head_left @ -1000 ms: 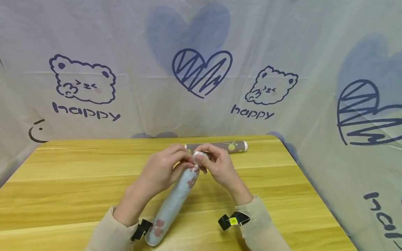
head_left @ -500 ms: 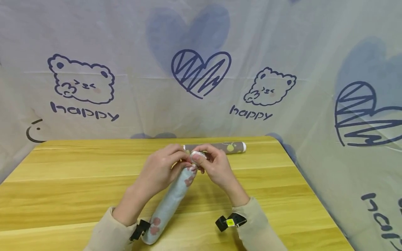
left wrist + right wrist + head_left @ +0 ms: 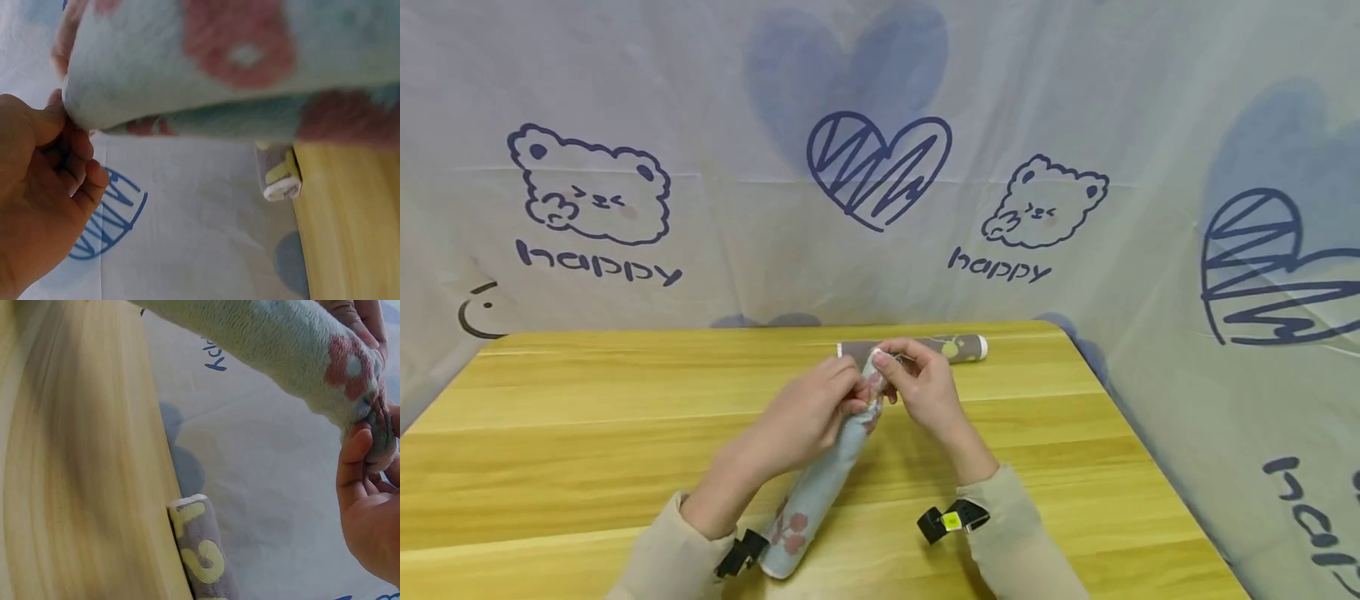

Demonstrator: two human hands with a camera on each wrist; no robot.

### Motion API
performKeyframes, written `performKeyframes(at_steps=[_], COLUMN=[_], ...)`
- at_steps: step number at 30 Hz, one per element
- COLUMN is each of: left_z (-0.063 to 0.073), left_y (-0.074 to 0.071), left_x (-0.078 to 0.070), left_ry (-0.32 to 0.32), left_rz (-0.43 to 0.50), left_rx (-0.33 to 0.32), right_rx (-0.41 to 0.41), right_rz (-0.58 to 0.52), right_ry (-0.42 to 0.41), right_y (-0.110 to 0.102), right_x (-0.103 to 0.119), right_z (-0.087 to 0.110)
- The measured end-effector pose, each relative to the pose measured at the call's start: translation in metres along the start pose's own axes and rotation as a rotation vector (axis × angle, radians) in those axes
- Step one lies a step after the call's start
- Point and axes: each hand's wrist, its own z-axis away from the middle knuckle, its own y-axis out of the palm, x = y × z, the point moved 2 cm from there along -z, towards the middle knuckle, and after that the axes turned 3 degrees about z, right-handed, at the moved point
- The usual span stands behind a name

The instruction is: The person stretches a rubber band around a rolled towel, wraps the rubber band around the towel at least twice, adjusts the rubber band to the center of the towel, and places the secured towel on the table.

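Observation:
A pale blue rolled towel (image 3: 823, 487) with reddish flower prints slants across the middle of the head view, its upper end raised off the table. Fingers of my left hand (image 3: 808, 412) pinch the roll just below that end. My right hand (image 3: 928, 396) pinches the tip between thumb and fingers, where the cloth looks bunched. In the right wrist view the towel (image 3: 281, 353) is creased between the two hands. The left wrist view shows a fold in the towel (image 3: 144, 69) beside the left fingers. Some fingertips are hidden behind the cloth.
Behind the hands, a grey-brown rolled towel (image 3: 962, 346) with yellow patterns and white ends lies near the back edge of the wooden table (image 3: 587, 467). A pale printed cloth (image 3: 737, 242) hangs behind and to the right of the table.
My left hand has shifted slightly right and its grip sits lower along the roll. The right hand's end of the towel now stands out longer. The roll's lower end has swung a little right.

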Motion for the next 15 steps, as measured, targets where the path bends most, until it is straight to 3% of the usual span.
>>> performKeyframes(at_steps=[4, 9, 12, 15], left_z=[0.003, 0.005, 0.005, 0.007], left_y=[-0.005, -0.012, -0.014, -0.017], left_x=[0.003, 0.008, 0.01, 0.013], left_ry=[-0.038, -0.066, -0.077, -0.082], left_rz=[0.038, 0.115, 0.148, 0.17], left_rx=[0.009, 0.016, -0.007, -0.039], right_rx=[0.124, 0.219, 0.229, 0.247], right_rz=[0.056, 0.157, 0.125, 0.067], right_ry=[0.014, -0.089, -0.158, -0.176], right_y=[0.0, 0.0, 0.0, -0.001], right_x=[0.001, 0.002, 0.004, 0.005], right_z=[0.0, 0.0, 0.0, 0.001])
